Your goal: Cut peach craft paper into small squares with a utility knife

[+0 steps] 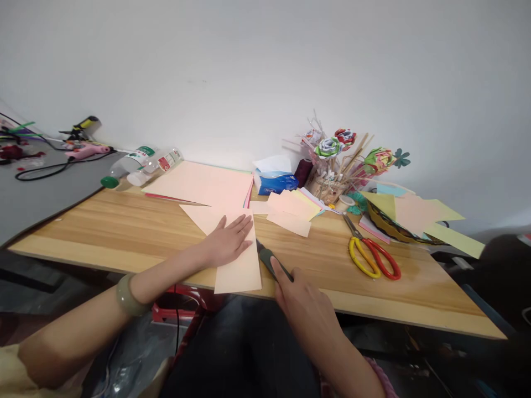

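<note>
A folded sheet of pale peach paper (238, 275) lies at the table's front edge. My left hand (227, 242) rests flat on it, fingers stretched toward its right side. In my right hand (305, 301) is a dark green utility knife (271, 262), the index finger laid along its handle. The knife's tip is at the paper's right edge; I cannot tell whether the blade is in the fold. Beyond the folded sheet lie a stack of large peach paper (203, 181) and several small cut pieces (290, 207).
Scissors (371, 254) with yellow and red handles lie right on the wooden table (124, 232). Behind are a blue tissue pack (276, 182), a jar of paper flowers (327, 188) and a basket of coloured paper (385, 221). Plastic bottles (128, 164) and a pink glue gun (91, 151) are left.
</note>
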`<state>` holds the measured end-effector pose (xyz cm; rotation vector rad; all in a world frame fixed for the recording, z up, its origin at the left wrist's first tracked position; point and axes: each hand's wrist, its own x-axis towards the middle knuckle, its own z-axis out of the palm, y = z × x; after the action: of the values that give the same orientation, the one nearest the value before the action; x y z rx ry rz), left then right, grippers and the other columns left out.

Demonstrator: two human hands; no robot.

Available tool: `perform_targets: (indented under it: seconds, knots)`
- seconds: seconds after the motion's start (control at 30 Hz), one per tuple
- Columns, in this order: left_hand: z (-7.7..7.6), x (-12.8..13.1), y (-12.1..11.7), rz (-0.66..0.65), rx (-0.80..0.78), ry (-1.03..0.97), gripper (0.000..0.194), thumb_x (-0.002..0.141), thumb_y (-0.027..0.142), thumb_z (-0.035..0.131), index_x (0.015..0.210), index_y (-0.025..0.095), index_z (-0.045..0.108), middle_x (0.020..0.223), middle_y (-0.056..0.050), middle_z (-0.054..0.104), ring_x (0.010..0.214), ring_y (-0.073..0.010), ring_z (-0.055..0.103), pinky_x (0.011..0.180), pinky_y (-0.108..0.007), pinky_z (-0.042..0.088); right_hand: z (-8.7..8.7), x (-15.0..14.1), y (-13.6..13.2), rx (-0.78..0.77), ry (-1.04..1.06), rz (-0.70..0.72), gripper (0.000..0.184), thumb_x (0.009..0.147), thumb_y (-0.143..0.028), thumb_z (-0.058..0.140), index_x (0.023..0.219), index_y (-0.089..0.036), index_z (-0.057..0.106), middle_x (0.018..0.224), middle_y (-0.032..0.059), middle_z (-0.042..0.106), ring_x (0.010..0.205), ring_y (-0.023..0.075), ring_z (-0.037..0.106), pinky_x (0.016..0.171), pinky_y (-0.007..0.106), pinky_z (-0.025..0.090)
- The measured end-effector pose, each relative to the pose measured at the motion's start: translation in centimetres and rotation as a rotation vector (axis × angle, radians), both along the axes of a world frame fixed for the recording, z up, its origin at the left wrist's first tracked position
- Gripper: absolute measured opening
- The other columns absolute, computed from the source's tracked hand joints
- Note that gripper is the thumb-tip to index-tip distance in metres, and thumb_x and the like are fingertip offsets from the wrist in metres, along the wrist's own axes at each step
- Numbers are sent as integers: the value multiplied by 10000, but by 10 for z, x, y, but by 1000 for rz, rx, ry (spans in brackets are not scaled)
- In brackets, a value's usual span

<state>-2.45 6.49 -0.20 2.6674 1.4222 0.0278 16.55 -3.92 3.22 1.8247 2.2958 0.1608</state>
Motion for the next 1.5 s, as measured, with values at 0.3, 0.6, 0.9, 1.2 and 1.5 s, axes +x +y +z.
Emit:
perform_targets:
  seconds: [0.3, 0.6, 0.9, 1.2, 1.5]
  knots:
    - [0, 1, -1, 25, 47, 39, 582, 962, 446, 142, 1438, 113, 181, 1511, -143, 83, 1391, -278, 44, 1080, -530, 133, 6, -4, 12, -54, -6, -6, 519, 905, -212, 429, 1407, -260, 307, 943, 98, 618, 695, 180, 658, 558, 267, 491]
    - [4, 2, -3, 30, 21, 66, 589, 963, 440, 129, 1442, 97, 155, 1513, -143, 60, 1391, -276, 36, 1081, -532, 137, 3, -5, 20, -35, -9, -6, 513, 915, -240, 412, 1413, -260, 291, 957, 104, 608, 693, 175, 654, 548, 256, 484]
    - [2, 1, -2, 24, 21, 52, 612, 961, 450, 120, 1440, 69, 140, 1511, -142, 69, 1393, -268, 29, 1087, -523, 127, 6, -9, 28, -34, 1, -14, 505, 915, -250, 409, 1408, -275, 300, 973, 92, 608, 718, 181, 653, 566, 268, 488]
    - [1, 1, -1, 22, 26, 20, 618, 957, 453, 133, 1429, 55, 176, 1504, -165, 87, 1390, -280, 49, 1082, -530, 136, 4, -11, 37, -6, 14, -8, 487, 919, -246, 397, 1400, -262, 323, 967, 104, 607, 710, 186, 655, 581, 280, 498]
    - [2, 1, -1, 25, 34, 30, 609, 960, 448, 140, 1427, 60, 184, 1504, -171, 83, 1390, -283, 50, 1081, -525, 138, 15, -19, 45, -39, 16, -31, 478, 922, -246, 377, 1398, -251, 331, 983, 120, 622, 731, 205, 657, 593, 293, 497]
